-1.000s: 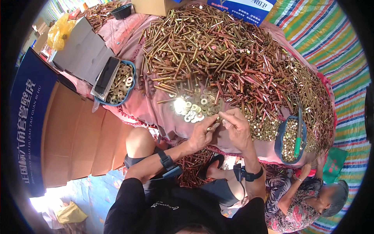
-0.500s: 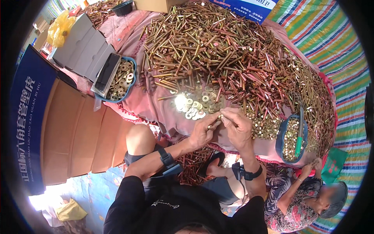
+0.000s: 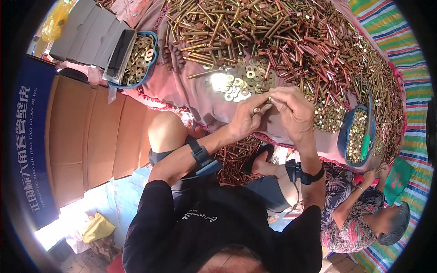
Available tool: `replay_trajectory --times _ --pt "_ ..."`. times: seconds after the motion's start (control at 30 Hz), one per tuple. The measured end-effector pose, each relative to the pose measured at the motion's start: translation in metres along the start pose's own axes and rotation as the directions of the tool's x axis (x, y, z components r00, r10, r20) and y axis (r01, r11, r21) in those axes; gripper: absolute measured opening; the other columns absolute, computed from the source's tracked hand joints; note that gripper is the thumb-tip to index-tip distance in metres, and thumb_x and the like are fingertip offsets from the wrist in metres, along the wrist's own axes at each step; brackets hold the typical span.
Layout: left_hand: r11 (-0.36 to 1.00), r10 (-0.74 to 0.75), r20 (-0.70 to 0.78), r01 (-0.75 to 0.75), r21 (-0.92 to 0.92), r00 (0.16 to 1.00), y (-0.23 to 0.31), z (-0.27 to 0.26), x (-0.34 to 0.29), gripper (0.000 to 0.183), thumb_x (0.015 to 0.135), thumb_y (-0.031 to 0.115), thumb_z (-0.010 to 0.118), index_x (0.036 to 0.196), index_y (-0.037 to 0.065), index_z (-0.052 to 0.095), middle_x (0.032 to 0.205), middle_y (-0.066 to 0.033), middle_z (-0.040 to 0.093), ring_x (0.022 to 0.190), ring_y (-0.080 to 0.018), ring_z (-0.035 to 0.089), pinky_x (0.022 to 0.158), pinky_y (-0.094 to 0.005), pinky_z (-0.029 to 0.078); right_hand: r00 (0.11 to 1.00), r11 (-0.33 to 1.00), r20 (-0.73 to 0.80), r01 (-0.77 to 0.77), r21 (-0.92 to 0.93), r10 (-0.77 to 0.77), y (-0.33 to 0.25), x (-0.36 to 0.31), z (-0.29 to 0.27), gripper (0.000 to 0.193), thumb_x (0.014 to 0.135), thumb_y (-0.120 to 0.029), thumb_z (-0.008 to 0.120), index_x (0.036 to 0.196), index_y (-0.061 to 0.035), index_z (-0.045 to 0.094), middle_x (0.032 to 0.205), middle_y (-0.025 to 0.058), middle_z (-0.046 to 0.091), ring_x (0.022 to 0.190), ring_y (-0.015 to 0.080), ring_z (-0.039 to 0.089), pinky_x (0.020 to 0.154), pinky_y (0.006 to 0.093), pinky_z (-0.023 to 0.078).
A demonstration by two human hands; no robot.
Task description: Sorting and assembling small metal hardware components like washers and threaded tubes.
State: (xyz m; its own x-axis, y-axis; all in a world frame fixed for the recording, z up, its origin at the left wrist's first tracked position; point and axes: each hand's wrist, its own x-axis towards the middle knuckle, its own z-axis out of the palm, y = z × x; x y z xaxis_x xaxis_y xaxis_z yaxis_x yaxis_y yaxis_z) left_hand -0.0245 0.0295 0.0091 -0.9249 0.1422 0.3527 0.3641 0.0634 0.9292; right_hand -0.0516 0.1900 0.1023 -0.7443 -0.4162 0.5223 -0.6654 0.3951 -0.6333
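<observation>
My left hand (image 3: 248,114) is closed around a gold-coloured bolt (image 3: 256,110), whose round end shows between the fingers. Against it, the fingertips of my right hand (image 3: 295,111) are pinched together at a small shiny piece, mostly hidden by the fingers. Both hands meet above the near edge of the pink cloth (image 3: 182,98). Just beyond them lies a loose pile of flat washers (image 3: 237,89). Small brass-coloured nuts (image 3: 328,117) are heaped to the right of my right hand. A large mound of long bolts (image 3: 268,34) spreads across the far side.
A blue tub of washers (image 3: 154,59) stands at left, with a dark phone-like slab (image 3: 122,48) beside it. At right, a blue tub of nuts (image 3: 342,144) holds a green-handled tool (image 3: 365,146). Cardboard boxes (image 3: 100,132) line the left. A co-worker (image 3: 355,218) sits at lower right.
The whole view has shifted, so the table and hands sit higher and slightly further right in the picture. My hands stay together in much the same grip.
</observation>
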Motion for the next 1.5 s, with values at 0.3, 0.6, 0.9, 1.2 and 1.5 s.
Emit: replay_trajectory --times 0.3,0.6,0.9,1.2,1.5 --pt "0.95 -0.265 0.049 0.269 -0.158 0.963 0.012 0.002 -0.008 0.025 0.105 0.01 0.055 0.127 0.002 0.064 0.104 -0.0115 0.071 0.094 -0.0181 0.069 0.082 -0.0323 0.056 0.929 0.92 -0.041 -0.357 0.163 0.368 0.001 -0.018 0.008 0.03 0.084 -0.008 0.083 0.111 -0.0009 0.072 0.096 0.0098 0.072 0.078 0.015 0.069 0.065 0.0289 0.055" --pt "0.998 -0.057 0.02 0.057 0.013 0.998 0.016 0.002 -0.003 0.031 0.1 0.004 0.057 0.131 0.002 0.062 0.103 -0.0183 0.07 0.089 -0.0226 0.068 0.078 -0.0337 0.054 0.996 0.992 0.016 -0.082 -0.093 0.084 -0.004 -0.012 -0.004 0.02 0.094 -0.007 0.067 0.112 -0.0005 0.067 0.1 0.0168 0.067 0.088 0.034 0.068 0.076 0.0399 0.056" --pt "0.995 -0.079 0.033 0.077 0.056 0.996 0.002 0.0 -0.008 0.029 0.099 -0.002 0.054 0.126 0.001 0.066 0.113 -0.0175 0.071 0.103 -0.0282 0.071 0.088 -0.0346 0.054 0.976 0.982 -0.13 -0.182 -0.047 0.175 -0.006 -0.016 0.014 0.019 0.088 -0.012 0.076 0.096 -0.0003 0.064 0.087 0.0156 0.065 0.075 0.0327 0.067 0.065 0.0404 0.053" --pt "0.995 -0.036 0.033 0.033 0.093 0.999 0.009 -0.003 -0.01 0.025 0.099 0.0 0.057 0.122 0.001 0.067 0.112 -0.0176 0.071 0.097 -0.0272 0.072 0.083 -0.0339 0.056 0.985 0.987 -0.089 -0.151 -0.045 0.147 -0.007 -0.014 0.012 0.014 0.089 -0.011 0.074 0.096 -0.0017 0.067 0.083 0.0127 0.065 0.073 0.0286 0.066 0.065 0.0383 0.052" --pt "1.0 0.009 0.05 -0.009 -0.008 0.999 0.006 0.0 -0.006 0.031 0.098 0.001 0.057 0.128 -0.002 0.063 0.115 -0.0219 0.07 0.1 -0.0321 0.071 0.087 -0.0362 0.055 0.993 0.993 0.013 -0.117 0.004 0.117 -0.007 -0.013 -0.001 0.016 0.094 -0.005 0.067 0.108 0.0037 0.066 0.099 0.0157 0.066 0.088 0.0306 0.067 0.077 0.037 0.053"
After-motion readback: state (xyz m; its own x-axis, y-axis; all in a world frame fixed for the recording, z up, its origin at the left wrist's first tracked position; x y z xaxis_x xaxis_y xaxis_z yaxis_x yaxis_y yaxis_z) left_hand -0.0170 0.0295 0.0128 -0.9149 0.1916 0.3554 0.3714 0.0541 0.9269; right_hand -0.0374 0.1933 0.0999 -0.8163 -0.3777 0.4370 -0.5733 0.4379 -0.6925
